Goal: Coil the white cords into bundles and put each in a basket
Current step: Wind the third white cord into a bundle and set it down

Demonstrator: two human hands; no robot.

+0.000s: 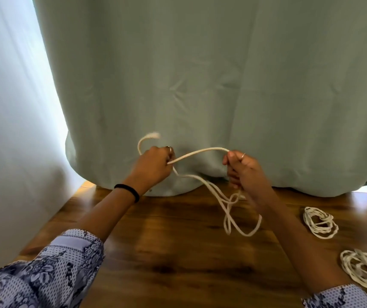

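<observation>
We see the white cord point(200, 152) stretched above the wooden floor point(167, 241), gripped by our left hand point(153, 163) and right hand point(242, 170); two coiled bundles point(320, 222) lie right, before the green curtain point(200, 74).

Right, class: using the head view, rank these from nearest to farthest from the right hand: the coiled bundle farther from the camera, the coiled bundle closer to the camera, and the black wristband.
From the right hand:
1. Farther coiled bundle, on the floor to its right.
2. Black wristband, on the left wrist, across to the left.
3. Closer coiled bundle, at the frame's lower right edge.
</observation>
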